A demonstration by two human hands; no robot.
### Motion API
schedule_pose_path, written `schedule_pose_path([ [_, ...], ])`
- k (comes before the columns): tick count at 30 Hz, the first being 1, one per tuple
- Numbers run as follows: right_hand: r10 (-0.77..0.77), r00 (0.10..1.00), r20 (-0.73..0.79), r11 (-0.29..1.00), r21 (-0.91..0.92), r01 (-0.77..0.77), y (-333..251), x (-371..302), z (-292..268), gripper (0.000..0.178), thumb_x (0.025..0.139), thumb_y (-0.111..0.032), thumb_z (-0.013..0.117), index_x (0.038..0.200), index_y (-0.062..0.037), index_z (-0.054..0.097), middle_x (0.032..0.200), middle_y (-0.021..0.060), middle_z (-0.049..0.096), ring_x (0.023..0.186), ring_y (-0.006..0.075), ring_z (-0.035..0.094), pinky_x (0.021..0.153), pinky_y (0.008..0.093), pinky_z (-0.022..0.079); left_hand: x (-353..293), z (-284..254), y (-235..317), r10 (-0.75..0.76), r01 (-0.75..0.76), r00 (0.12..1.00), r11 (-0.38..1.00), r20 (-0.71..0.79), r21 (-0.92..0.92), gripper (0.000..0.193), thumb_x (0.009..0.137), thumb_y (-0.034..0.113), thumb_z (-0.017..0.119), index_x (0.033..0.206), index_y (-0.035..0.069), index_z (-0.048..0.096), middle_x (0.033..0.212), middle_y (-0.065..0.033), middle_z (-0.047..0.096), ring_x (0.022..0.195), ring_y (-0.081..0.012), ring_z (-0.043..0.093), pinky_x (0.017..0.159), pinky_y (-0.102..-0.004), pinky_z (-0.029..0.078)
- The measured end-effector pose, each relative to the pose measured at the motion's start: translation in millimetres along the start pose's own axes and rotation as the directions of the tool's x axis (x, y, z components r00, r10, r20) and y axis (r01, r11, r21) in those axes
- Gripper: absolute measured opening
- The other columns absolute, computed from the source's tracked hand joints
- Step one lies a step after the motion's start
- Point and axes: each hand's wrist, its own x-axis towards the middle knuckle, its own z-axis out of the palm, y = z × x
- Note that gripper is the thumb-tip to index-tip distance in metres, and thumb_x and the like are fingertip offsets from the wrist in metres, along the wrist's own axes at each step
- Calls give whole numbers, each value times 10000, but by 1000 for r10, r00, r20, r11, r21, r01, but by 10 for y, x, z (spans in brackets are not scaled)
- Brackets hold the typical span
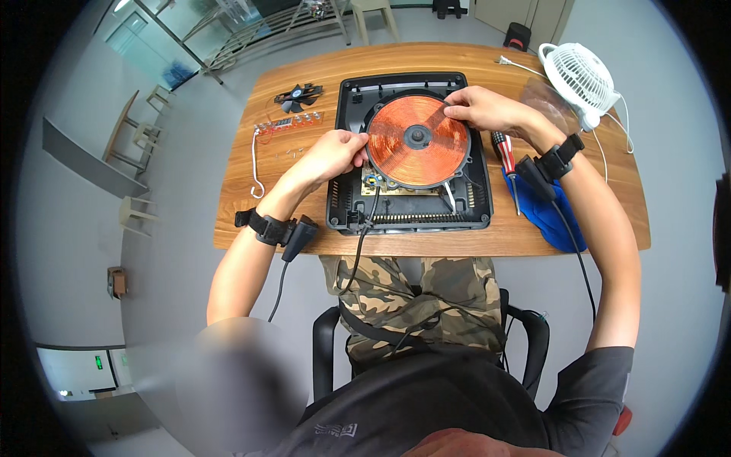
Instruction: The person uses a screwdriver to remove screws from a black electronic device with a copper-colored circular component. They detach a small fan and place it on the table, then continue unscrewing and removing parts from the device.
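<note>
A round copper induction coil point(396, 156) with a dark hub lies in the black open housing point(415, 226) of an induction cooker. My left hand point(333, 158) pinches the coil's left rim, thumb and fingers closed. At its upper right rim, my right hand point(491, 110) grips the edge between thumb and fingers. Below the coil, part of a circuit board point(371, 183) shows with wires on it; the coil hides the rest. A black cord point(359, 255) runs from the housing over the table's front edge.
Left of the housing lie a black fan point(298, 97), a small board with buttons point(293, 122), a white cable point(254, 164) and several screws point(289, 153). To the right are a red-handled screwdriver point(505, 156), a blue cloth point(550, 222) and a white desk fan point(580, 76) with its cord.
</note>
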Motion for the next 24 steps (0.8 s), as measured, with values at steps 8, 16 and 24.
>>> schedule_pose_path([
  [8, 75, 997, -34, 996, 49, -73, 104, 190, -19, 307, 1060, -257, 559, 1191, -14, 691, 754, -77, 507, 631, 39, 384, 553, 243, 326, 230, 8, -6, 14, -9, 998, 995, -57, 97, 415, 1064, 389, 498, 822, 79, 631, 691, 43, 550, 564, -56, 447, 503, -229, 342],
  [16, 90, 995, -52, 986, 147, -81, 189, 436, 9, 260, 1036, -253, 580, 1078, -25, 697, 702, -53, 449, 602, 90, 348, 540, 291, 296, 323, -112, 6, -7, 30, 988, 989, -156, 144, 425, 1053, 396, 513, 785, 81, 612, 684, 40, 554, 579, -65, 459, 516, -242, 355],
  [24, 144, 987, -75, 980, 149, -132, 269, 553, 22, 286, 1058, -254, 558, 1128, -21, 708, 741, -68, 499, 588, 52, 346, 516, 263, 279, 464, -137, -53, 39, -1, 983, 978, -179, 208, 421, 1047, 383, 522, 784, 73, 632, 687, 31, 567, 580, -68, 464, 523, -252, 368],
])
